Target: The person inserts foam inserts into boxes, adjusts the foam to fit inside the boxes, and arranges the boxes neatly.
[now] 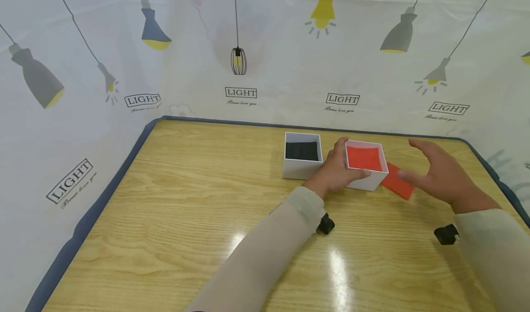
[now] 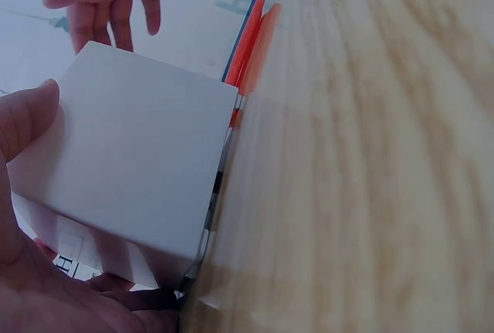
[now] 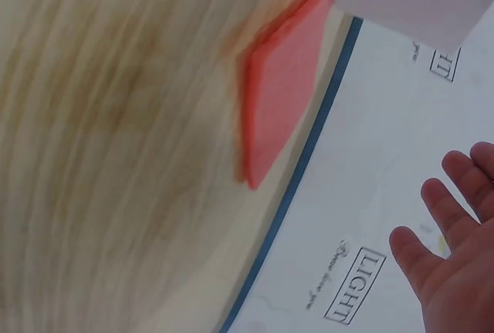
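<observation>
My left hand point(image 1: 333, 173) grips a white open-topped box point(image 1: 364, 183), its thumb along the near wall and its fingers at the left side. Inside that box shows a red sheet-like piece point(image 1: 363, 158). To the right, a flat red folded piece point(image 1: 400, 186) lies on the table, its far left part hidden by the box. My right hand point(image 1: 440, 176) hovers beside this piece with fingers spread and thumb apart, holding nothing. In the right wrist view the red folded piece point(image 3: 285, 86) shows layered edges.
Left of my left hand stands a second white box point(image 1: 302, 169) with a black piece point(image 1: 301, 151) in it. The wooden table point(image 1: 186, 201) ends in a blue edge against a white curtain point(image 1: 281, 36) printed with lamps. Dark wrist-strap parts point(image 1: 326, 223) hang under both sleeves.
</observation>
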{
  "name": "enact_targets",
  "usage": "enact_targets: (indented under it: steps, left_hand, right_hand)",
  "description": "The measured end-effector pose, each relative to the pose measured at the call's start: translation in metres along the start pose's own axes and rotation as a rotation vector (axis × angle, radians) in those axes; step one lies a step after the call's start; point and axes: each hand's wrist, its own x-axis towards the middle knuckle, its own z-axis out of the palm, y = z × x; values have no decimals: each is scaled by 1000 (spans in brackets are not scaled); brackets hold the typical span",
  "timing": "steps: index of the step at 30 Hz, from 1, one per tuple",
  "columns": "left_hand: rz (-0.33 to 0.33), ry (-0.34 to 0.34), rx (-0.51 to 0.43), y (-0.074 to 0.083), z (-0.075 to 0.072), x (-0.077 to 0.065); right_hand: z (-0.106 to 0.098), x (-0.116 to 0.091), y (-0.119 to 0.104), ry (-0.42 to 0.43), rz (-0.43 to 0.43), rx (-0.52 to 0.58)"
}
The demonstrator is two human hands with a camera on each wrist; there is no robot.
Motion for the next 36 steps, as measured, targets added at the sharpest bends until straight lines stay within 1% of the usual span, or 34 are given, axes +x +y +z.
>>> enact_targets:
  steps: [2,5,8,10,15,17,23,25,30,36]
  left_hand:
    - [2,0,-1,0,0,0]
    - [6,-1,-5,0,0,0]
    - [4,0,-7,1,0,1]
    - [-3,0,-8,1,0,1]
    - [-14,-1,-4,1,1,1]
    - [-14,0,2,1,1,1]
    - [-15,1,9,0,1,2]
    - [-18,-2,1,0,0,1]
    - [-22,-4,-14,1,-1,-2]
    - [-32,1,-1,2,0,-2]
  right_hand:
    - [0,-3,5,3,10,10]
    - [0,-6,13,6,3,15]
    - [1,-7,21,-12,13,2]
    - [2,-6,26,-63,48,-11]
    - [4,-2,36,-236,149,-69]
    - [6,-1,37,-274,158,-85]
    - [11,3,37,-347,211,-104]
    - [13,3,38,-362,216,-115]
    - [19,2,41,-377,191,-152]
    - [23,2,42,-389,201,-161]
